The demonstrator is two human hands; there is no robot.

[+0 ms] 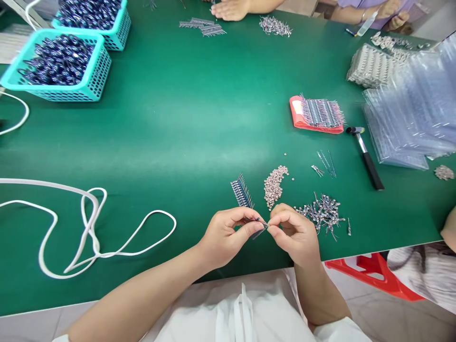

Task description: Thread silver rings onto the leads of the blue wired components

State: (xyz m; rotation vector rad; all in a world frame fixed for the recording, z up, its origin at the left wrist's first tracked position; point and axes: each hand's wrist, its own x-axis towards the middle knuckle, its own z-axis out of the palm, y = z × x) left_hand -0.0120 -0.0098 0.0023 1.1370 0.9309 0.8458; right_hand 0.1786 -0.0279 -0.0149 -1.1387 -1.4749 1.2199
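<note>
My left hand (pixel 226 237) is closed, pinching a dark strip of small metal parts (pixel 258 233) between thumb and fingers. My right hand (pixel 299 237) meets it at the strip's right end, thumb and forefinger pressed together; what they pinch is too small to make out. Just beyond my left hand lies another dark strip with a row of thin pins (pixel 241 191). A heap of tiny round beige pieces (pixel 273 187) is on the green table (pixel 185 123) beyond my hands. To the right of my right hand sits a loose pile of small metal parts with thin leads (pixel 323 212).
A hammer (pixel 366 159), a red pad bearing pin strips (pixel 297 121) and clear plastic trays (pixel 402 123) lie to the right. Turquoise baskets (pixel 101 71) of dark glossy parts stand far left. White cable (pixel 89 228) loops at left. Co-workers' hands (pixel 231 9) work across the table.
</note>
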